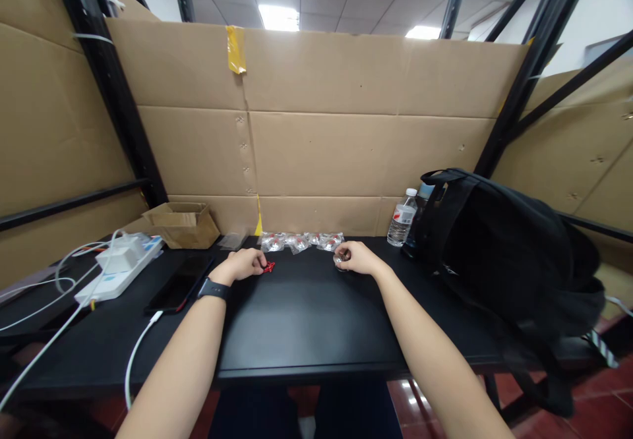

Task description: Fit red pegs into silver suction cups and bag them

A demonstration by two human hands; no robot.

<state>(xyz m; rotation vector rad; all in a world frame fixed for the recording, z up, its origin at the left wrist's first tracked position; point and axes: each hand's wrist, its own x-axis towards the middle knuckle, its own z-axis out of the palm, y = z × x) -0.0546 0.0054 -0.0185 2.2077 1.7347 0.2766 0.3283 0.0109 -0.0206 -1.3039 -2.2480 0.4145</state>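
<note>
My left hand [241, 265], with a dark band on its wrist, rests low over the black table with its fingers curled. At its fingertips is a small red thing [268, 267], thin and looped like a cord; its kind is too small to tell. My right hand [360, 258] pinches a small shiny round thing [339, 260] at the tabletop, partly hidden by the fingers. Just beyond both hands, several clear plastic packets [299, 244] with silvery and red contents lie in a row along the cardboard wall.
A black backpack [514, 254] fills the right side, beside a water bottle [402, 218]. On the left are an open cardboard box [182, 227], a white power strip [119, 271] with cables, and a dark phone [180, 285] on a white cable. Cardboard panels [321, 149] enclose the table [306, 320].
</note>
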